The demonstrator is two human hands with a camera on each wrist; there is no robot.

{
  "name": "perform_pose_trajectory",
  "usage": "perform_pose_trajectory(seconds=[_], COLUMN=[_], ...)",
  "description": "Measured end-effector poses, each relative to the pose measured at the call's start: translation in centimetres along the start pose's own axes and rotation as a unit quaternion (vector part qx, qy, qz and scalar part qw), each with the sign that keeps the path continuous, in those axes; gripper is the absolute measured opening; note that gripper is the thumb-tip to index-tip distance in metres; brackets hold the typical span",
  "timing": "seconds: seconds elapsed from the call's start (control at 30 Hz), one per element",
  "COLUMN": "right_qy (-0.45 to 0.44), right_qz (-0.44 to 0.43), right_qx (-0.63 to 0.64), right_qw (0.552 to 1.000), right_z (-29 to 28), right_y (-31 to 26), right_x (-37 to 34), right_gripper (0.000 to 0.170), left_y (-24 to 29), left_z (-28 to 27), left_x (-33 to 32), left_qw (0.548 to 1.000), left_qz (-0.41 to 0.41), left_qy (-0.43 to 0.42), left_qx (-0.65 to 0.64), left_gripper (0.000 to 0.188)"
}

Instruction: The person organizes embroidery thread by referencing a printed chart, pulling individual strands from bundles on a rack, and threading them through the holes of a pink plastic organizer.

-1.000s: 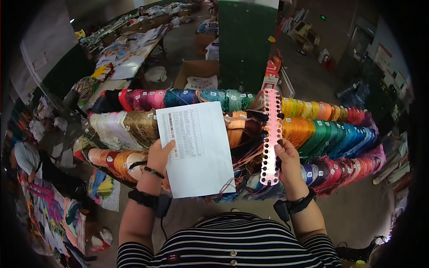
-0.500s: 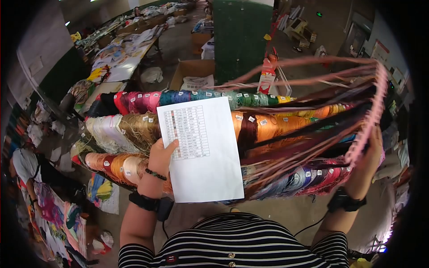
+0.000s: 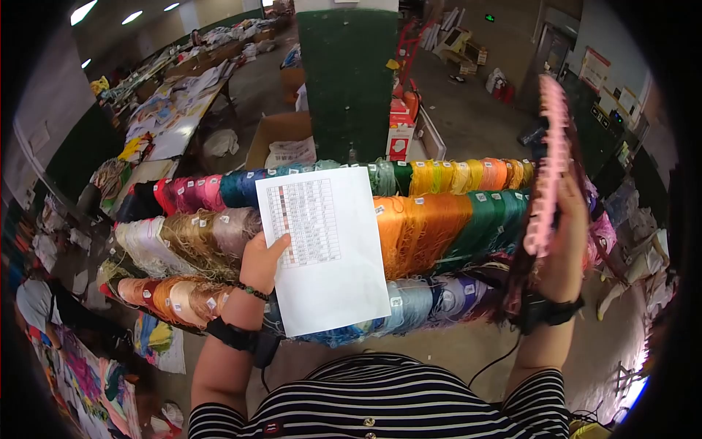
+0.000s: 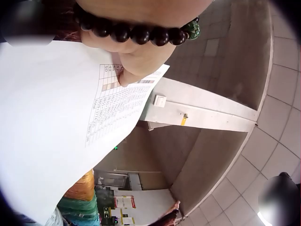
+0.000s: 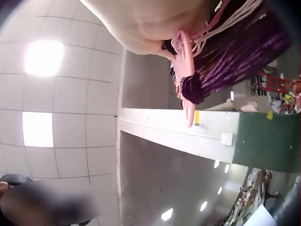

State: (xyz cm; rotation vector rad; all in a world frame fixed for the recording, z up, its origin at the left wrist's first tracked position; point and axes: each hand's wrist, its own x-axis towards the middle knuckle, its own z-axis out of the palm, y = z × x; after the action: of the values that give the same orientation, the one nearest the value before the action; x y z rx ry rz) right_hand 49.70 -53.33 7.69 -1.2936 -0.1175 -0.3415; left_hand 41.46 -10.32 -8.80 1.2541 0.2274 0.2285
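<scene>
My left hand [image 3: 262,267] grips a white sheet of paper [image 3: 336,296] by its left edge, thumb lying on a printed table with a column of small colour swatches. In the left wrist view the thumb presses beside that column on the sheet [image 4: 42,108]. Out to the right, my right hand [image 3: 570,234] holds up a long pink thread holder [image 3: 548,164] with holes along its edges, tilted almost edge-on. Dark and pink threads hang from it. The right wrist view shows purple thread [image 5: 235,70] looped onto the pink holder [image 5: 184,66]; most fingers are hidden.
Below the hands stand rows of thread skeins with small white labels, among them orange skeins [image 3: 431,223] and pale blue skeins [image 3: 409,304]. Behind are a green pillar [image 3: 347,88], a cardboard box [image 3: 267,135] and a cluttered long table [image 3: 164,124]. Another person [image 3: 36,307] is at far left.
The pink holder swung from beside the paper out to the right, its threads sweeping after it, then rose. Orange and green skeins came into view. The left hand keeps its hold on the sheet.
</scene>
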Motion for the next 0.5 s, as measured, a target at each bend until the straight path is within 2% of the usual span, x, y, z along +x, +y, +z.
perform_pose_trajectory(seconds=[0.07,0.17,0.27,0.33,0.37,0.43,0.5], right_qy=[-0.07,-0.149,-0.203,-0.22,-0.245,-0.276,-0.261], right_qz=[0.067,0.155,0.221,0.227,0.231,0.195,0.197], right_qx=[0.066,0.102,0.142,0.164,0.099,-0.072,-0.16], right_qw=[0.993,0.971,0.943,0.935,0.936,0.938,0.931], right_z=[1.2,3.3,5.6,6.9,6.3,6.4,5.8], right_y=[3.3,9.0,14.8,19.0,21.8,23.6,24.3], right_x=[0.2,-1.0,-3.9,-5.9,-6.4,-7.2,-7.6], right_gripper=[0.021,0.026,0.034,0.03,0.026,0.023,0.022], left_y=[-0.8,-2.0,-2.9,-3.3,-3.4,-3.7,-3.2], left_z=[0.9,1.9,1.9,1.8,1.6,1.0,0.2], left_x=[0.5,1.0,1.3,1.2,1.1,1.2,0.8], left_qw=[1.0,0.999,0.997,0.996,0.996,0.992,0.992], left_qz=[-0.007,-0.024,-0.04,-0.033,-0.032,-0.053,-0.058], left_qy=[0.002,0.02,0.056,0.065,0.068,0.073,0.072], left_qx=[-0.001,0.01,0.031,0.045,0.053,0.088,0.082], left_gripper=[0.026,0.026,0.027,0.026,0.026,0.027,0.028])
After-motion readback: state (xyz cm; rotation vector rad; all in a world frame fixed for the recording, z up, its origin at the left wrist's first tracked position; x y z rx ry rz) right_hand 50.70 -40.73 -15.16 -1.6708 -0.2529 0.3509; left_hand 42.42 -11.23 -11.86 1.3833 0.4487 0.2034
